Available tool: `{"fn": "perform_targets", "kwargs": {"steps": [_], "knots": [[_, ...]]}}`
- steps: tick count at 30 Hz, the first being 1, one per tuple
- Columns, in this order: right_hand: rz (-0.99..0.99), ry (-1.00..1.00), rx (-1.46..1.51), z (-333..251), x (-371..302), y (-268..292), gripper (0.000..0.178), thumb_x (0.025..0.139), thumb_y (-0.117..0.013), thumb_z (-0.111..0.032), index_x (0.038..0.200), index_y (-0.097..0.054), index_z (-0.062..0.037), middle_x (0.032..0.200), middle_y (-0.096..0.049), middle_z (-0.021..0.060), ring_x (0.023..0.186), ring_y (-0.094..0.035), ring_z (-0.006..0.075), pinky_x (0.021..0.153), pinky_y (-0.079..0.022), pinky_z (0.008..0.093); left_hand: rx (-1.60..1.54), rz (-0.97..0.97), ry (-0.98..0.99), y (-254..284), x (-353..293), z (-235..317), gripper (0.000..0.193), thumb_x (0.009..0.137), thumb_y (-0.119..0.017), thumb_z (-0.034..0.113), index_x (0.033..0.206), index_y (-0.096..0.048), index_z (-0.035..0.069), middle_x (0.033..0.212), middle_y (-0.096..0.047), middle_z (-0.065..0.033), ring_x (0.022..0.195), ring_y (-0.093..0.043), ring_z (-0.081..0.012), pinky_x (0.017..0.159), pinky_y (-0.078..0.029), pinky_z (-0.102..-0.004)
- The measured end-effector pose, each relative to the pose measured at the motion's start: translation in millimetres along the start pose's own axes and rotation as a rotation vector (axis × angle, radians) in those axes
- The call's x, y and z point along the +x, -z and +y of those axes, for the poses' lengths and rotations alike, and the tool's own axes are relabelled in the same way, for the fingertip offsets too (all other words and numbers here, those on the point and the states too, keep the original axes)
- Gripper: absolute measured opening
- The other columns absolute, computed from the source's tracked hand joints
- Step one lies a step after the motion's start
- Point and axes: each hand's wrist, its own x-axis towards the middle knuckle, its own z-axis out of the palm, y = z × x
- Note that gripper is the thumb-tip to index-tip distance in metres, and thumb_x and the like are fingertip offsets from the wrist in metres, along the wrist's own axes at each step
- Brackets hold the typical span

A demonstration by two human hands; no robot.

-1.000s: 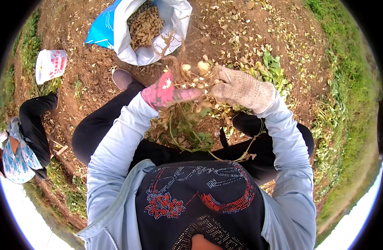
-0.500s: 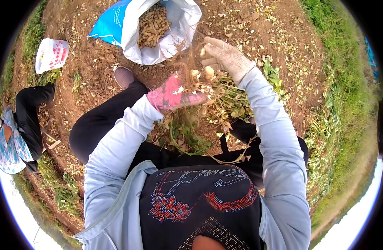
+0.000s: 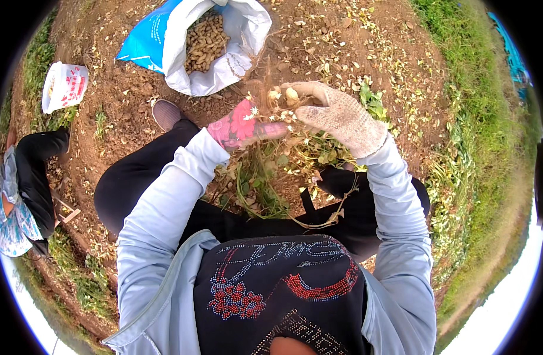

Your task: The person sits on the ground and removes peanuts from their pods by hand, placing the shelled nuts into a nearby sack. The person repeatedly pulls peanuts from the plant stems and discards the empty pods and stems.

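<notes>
My left hand [image 3: 241,125], in a pink patterned glove, is closed around the stems of a peanut plant [image 3: 259,180]. Its leafy part hangs down toward my lap, while thin roots with pale pods stick up past my fingers. On the right, my right hand [image 3: 347,118] wears a beige knitted glove. Its thumb and fingers curl around a pale peanut [image 3: 292,94] at the root end, close to the left hand's fingertips. Just beyond both hands, a white and blue sack [image 3: 245,47] lies with its mouth toward me, holding many peanuts [image 3: 205,44].
A white bucket [image 3: 64,89] with red markings stands at the far left. Nearer on that side are another person's dark-trousered legs [image 3: 36,168] and a small wooden frame [image 3: 68,214]. Dry leaves litter the brown soil [image 3: 401,77], and grass [image 3: 484,136] runs along the right.
My right hand has come nearer to me and closed in on the pods beside the left hand. The left hand keeps its hold on the plant. The view has shifted slightly.
</notes>
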Motion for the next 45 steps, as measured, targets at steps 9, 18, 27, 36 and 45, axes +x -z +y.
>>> {"fn": "perform_targets", "kwargs": {"steps": [9,18,27,36,45], "knots": [[0.151,-0.024,0.235,20,-3,-4,0.031,0.09,-0.057,-0.028,0.114,-0.057,-0.008,0.105,-0.056,0.0055,0.095,-0.057,0.0146,0.08,-0.051,0.0334,-0.276,-0.058,0.121,-1,13,-11,0.06,0.083,-0.067,0.002,0.135,-0.039,0.006,0.126,-0.054,-0.0103,0.115,-0.053,-0.0201,0.094,-0.048,-0.0358],[0.233,0.011,0.526,46,-2,11,0.046,0.094,-0.053,-0.038,0.124,-0.049,-0.0041,0.11,-0.056,0.0078,0.093,-0.06,0.0179,0.08,-0.05,0.0317,-0.206,0.035,0.073,-5,13,-10,0.059,0.084,-0.066,0.005,0.136,-0.038,0.005,0.131,-0.05,-0.0172,0.119,-0.051,-0.0271,0.098,-0.046,-0.0408],[0.211,-0.124,0.575,46,-1,0,0.041,0.09,-0.058,-0.041,0.11,-0.058,-0.006,0.083,-0.057,-0.0009,0.07,-0.053,0.009,0.061,-0.045,0.0247,-0.053,0.027,0.024,-7,13,-13,0.052,0.085,-0.064,0.006,0.132,-0.042,0.002,0.125,-0.054,-0.018,0.115,-0.054,-0.0291,0.096,-0.048,-0.041],[0.155,-0.099,0.423,55,1,22,0.03,0.094,-0.052,-0.025,0.115,-0.056,-0.004,0.098,-0.062,0.0051,0.084,-0.061,0.0145,0.073,-0.051,0.0264,-0.092,0.087,0.054,-2,4,4,0.043,0.091,-0.055,0.013,0.13,-0.043,-0.002,0.133,-0.046,-0.0221,0.12,-0.048,-0.0328,0.098,-0.044,-0.0429],[-0.066,-0.143,-0.037,83,12,-6,0.036,0.088,-0.063,-0.028,0.114,-0.058,-0.0033,0.098,-0.063,0.0078,0.084,-0.061,0.0138,0.075,-0.049,0.0262,-0.068,-0.015,0.095,5,2,2,0.056,0.101,-0.022,0.036,0.141,-0.026,-0.003,0.146,-0.025,-0.0247,0.135,-0.024,-0.0397,0.107,-0.032,-0.0536]]}}
